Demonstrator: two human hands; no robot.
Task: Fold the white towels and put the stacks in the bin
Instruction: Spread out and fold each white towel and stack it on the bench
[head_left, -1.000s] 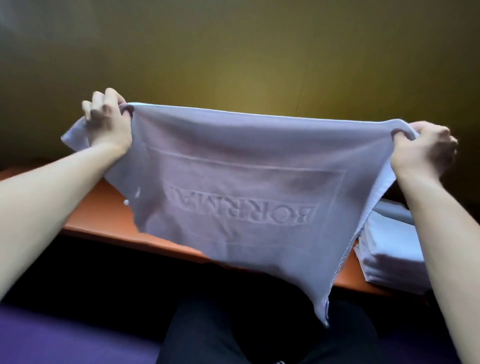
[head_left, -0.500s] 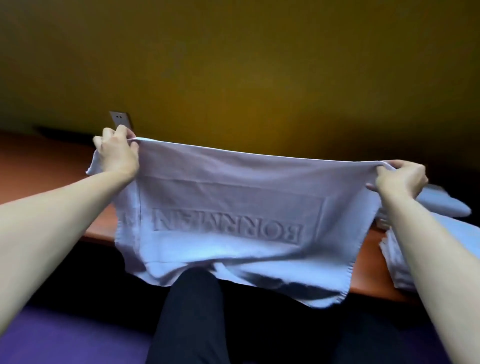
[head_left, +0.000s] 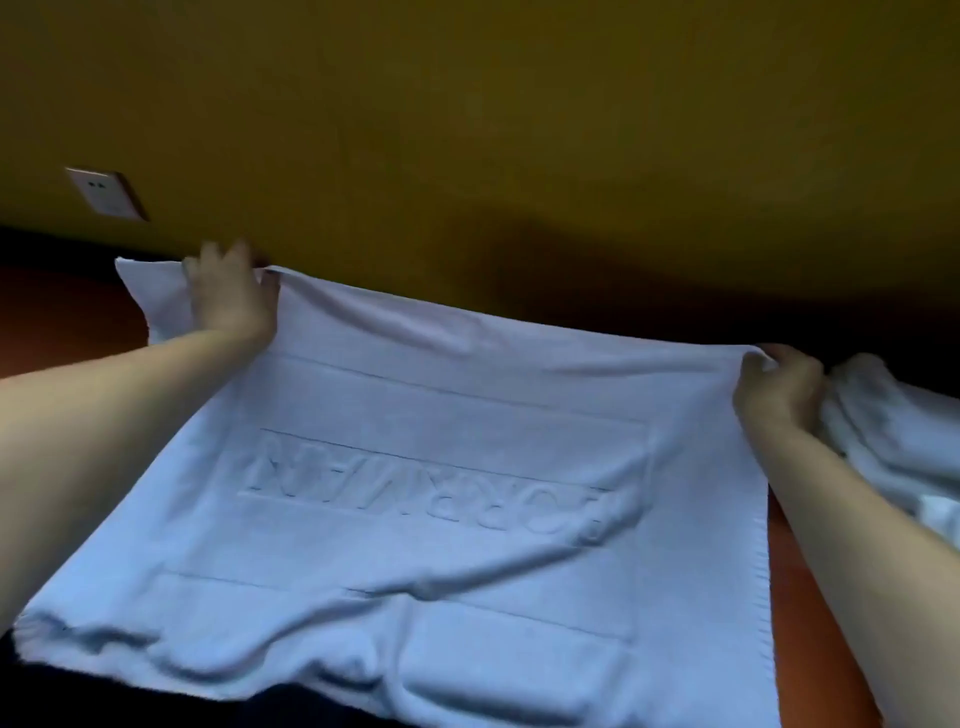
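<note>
A white towel (head_left: 415, 467) with raised lettering in a framed panel lies spread over the orange table (head_left: 810, 597), its near edge hanging over the table's front. My left hand (head_left: 231, 299) is at the towel's far left corner, blurred, with fingers on the far edge. My right hand (head_left: 776, 387) pinches the far right corner. A pile of other white towels (head_left: 893, 447) sits just right of my right hand. No bin is in view.
A dark yellow wall (head_left: 519, 130) rises right behind the table. A wall socket plate (head_left: 106, 192) is at the left, above the table's back edge. Bare orange tabletop shows at far left and between the towel and the pile.
The towel was held up in the air and has been lowered forward onto the table, now lying flat. Both hands moved down and away from me with its top corners.
</note>
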